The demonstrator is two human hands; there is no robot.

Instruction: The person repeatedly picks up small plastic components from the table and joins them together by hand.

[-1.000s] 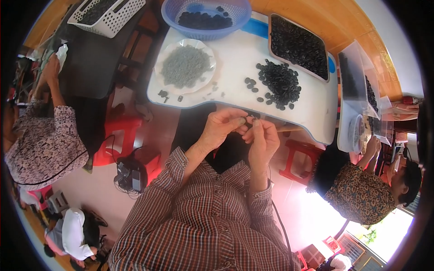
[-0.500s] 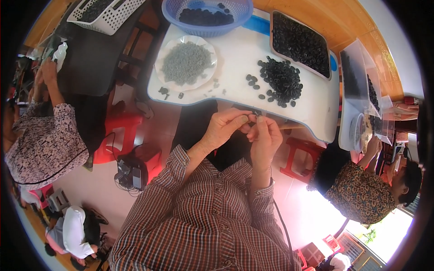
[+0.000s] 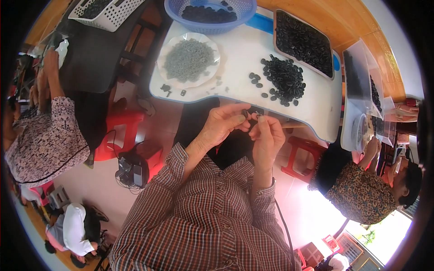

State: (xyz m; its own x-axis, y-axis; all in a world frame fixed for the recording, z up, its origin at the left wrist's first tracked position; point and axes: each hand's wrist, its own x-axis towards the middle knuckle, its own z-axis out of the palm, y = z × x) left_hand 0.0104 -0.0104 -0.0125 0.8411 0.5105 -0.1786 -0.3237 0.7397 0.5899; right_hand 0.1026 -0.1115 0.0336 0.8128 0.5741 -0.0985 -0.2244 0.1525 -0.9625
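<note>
Just off the table's near edge, my left hand [image 3: 221,121] pinches a small black oval piece [image 3: 245,113] between thumb and forefinger. Close to its right, my right hand [image 3: 267,135] has thumb and fingers closed on a tiny dark piece [image 3: 259,114], too small to make out fully. The fingertips almost meet. Beyond them on the white table [image 3: 237,58] lies a loose pile of black oval pieces [image 3: 285,79]. Left of that, a white scalloped plate [image 3: 162,67] bears a heap of small grey translucent pieces [image 3: 187,58].
A blue basket [image 3: 212,28] and a tray [image 3: 275,34], both with black pieces, stand at the table's far side. Several grey bits and black scraps [image 3: 166,87] lie near its front left edge. People sit left and right; red stools [image 3: 300,156] flank me.
The fingertips have drawn slightly apart, and the black oval piece now shows in my left hand's pinch. The view has shifted a little; the table's contents look the same.
</note>
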